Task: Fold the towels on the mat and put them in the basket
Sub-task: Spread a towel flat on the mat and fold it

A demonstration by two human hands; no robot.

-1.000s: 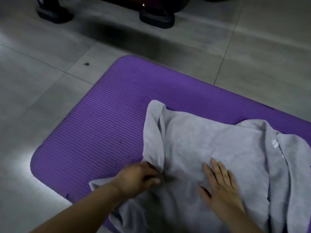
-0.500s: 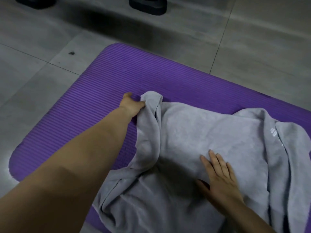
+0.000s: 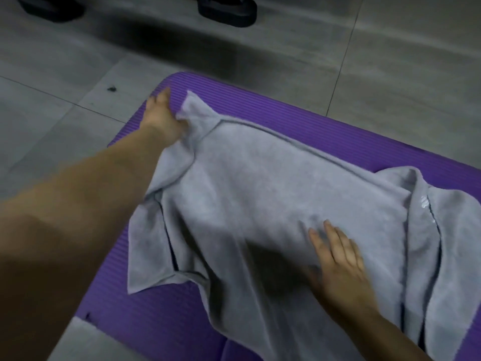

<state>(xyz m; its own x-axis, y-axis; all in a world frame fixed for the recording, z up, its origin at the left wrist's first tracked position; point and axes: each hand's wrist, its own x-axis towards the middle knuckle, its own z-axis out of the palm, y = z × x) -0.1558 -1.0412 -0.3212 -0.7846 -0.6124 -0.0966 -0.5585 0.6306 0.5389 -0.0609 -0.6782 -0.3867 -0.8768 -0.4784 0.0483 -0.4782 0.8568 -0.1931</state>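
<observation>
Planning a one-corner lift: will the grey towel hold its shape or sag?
Probably sags: the grey towel bunches into soft folds where the left hand grips its far corner. It may not slide much on the ribbed purple mat while the flat right hand presses it.

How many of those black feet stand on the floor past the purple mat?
2. The left black foot stands at the picture's top left edge; the middle black foot stands near top centre. Both rest on the grey floor. Others may be out of frame.
</observation>
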